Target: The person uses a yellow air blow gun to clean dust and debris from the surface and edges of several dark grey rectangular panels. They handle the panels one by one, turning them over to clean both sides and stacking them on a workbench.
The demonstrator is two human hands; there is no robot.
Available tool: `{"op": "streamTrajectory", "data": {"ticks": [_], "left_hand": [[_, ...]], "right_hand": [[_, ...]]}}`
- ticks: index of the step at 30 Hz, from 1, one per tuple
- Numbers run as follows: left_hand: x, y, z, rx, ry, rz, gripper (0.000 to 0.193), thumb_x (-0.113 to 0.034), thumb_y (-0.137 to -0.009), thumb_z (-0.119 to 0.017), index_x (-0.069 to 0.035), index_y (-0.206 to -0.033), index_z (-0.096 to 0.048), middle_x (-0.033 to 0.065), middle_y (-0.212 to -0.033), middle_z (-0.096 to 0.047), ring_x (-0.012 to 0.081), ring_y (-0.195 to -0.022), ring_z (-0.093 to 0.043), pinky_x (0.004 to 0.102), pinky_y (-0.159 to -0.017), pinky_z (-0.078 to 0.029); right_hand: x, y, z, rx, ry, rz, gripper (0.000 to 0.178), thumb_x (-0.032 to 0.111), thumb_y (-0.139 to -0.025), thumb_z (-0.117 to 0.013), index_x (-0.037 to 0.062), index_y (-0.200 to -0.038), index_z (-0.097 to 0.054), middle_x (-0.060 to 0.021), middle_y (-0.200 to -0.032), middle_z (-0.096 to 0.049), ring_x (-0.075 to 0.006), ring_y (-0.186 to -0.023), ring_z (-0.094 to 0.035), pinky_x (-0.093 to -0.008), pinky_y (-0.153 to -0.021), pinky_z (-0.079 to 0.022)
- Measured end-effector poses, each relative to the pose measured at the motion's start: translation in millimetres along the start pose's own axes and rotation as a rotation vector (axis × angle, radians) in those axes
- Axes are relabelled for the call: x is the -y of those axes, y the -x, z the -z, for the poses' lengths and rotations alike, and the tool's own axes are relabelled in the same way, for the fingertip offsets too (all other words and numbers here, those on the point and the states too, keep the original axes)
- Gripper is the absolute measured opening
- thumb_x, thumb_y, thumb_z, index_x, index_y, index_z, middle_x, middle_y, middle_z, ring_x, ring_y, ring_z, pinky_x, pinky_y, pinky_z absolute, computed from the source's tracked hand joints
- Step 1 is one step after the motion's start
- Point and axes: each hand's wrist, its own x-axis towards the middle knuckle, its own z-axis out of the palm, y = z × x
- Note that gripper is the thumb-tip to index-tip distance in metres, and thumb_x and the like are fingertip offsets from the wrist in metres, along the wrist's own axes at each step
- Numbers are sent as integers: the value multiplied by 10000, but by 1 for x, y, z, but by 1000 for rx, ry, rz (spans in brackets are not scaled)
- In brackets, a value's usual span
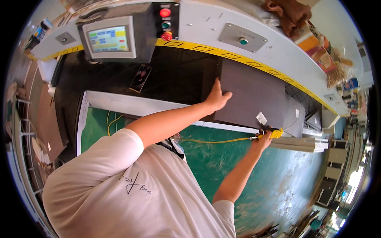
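A lit touchscreen point(108, 39) stands far left, with a black button strip point(166, 20) right of it. A phone point(140, 78) lies nearer on the dark tabletop point(174, 77); crumpled brown material point(289, 15) sits far right.

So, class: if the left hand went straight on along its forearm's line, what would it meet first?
Most likely the large dark panel: the left hand appears at its left edge. Whether it would slide across the surface or pass above is unclear from this view.
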Motion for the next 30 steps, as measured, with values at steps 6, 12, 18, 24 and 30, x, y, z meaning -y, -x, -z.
{"op": "streamTrajectory", "data": {"ticks": [6, 12, 18, 24, 30], "left_hand": [[-6, 11, 6, 74, -45, -19, 1027, -367, -960, -720, 112, -1642, -119, 335, -1646, -330, 385, -1530, -377, 374, -1246, -317], [20, 61, 150, 630, -253, -4, 511, -402, -1032, -676, -43, -1394, -663, 158, -1313, -737, 267, -1205, -709, 382, -1048, -533], [92, 169, 406, 457, -185, 421, 526, -298, -1014, -735, 17, -1422, -631, 172, -1408, -687, 234, -1299, -661, 354, -1113, -514], [115, 317, 714, -748, -225, 334, 261, -215, -1009, -659, -13, -1126, -774, 89, -998, -790, 152, -852, -721, 298, -797, -573], [156, 494, 970, -1518, -1068, 746, 528, -407, -946, -664, -126, -1393, -668, 133, -1432, -637, 336, -1422, -504, 535, -1163, -391]], "right_hand": [[-17, -17, 42, 116, 8, 38, 498, 385, -1076, -610, 109, -1484, -535, -102, -1172, -678, -261, -966, -698, -305, -568, -526], [-58, 109, 37, 480, -66, -117, 334, 181, -990, -651, 90, -1311, -641, -70, -1113, -679, -209, -986, -664, -394, -840, -529], [-150, 256, 62, 983, 725, -559, 198, 49, -977, -673, 45, -1172, -641, -100, -1087, -683, -215, -1051, -680, -348, -791, -618], [-173, 339, 3, 1197, 983, -725, 349, 91, -975, -700, 7, -1291, -579, -174, -1075, -721, -235, -833, -738, -339, -625, -629], [-201, 483, -198, 1358, 537, -770, 478, 146, -996, -671, -54, -1396, -504, -156, -1111, -731, -141, -692, -652, -266, -506, -492]]}}
